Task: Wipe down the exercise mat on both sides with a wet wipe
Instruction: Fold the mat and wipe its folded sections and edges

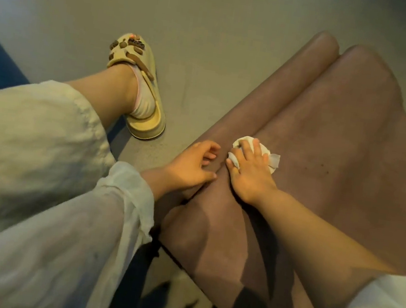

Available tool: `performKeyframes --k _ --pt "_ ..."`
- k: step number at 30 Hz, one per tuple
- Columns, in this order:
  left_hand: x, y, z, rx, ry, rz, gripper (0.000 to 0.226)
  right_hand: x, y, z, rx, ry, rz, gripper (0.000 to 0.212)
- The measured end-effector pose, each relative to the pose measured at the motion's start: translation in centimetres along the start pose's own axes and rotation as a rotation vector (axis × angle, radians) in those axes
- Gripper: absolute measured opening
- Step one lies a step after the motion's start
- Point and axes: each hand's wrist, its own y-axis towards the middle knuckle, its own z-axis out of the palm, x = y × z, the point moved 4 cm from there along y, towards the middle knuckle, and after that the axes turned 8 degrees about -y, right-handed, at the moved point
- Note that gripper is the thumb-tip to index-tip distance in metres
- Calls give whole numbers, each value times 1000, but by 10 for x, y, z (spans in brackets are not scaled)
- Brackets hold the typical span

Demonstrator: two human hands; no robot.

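Head view: brown exercise mat (341, 147) draped from the lap down to the floor (214, 25), its far end doubled into two soft humps. Right hand (251, 171) spread flat on the mat's middle, pressing a bunched white wet wipe (271, 158) under the fingers. Left hand (192, 163) just beside it at the mat's left edge, loosely curled, holding nothing, steadying. Best done with even pressure, long overlapping strokes along the mat, edge pinned taut, dark specks right of the wipe included.
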Motion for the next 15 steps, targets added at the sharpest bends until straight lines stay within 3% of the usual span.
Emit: performKeyframes --k 5,10,15 --pt "-9 -5 -18 112 -260 -219 40 37 -40 21 -11 88 -82 40" --pt "-10 -10 -17 135 -22 -158 44 73 -79 39 28 107 -168 46" --pt "-5 -11 -13 180 200 -67 63 105 -119 52 116 100 -307 53"
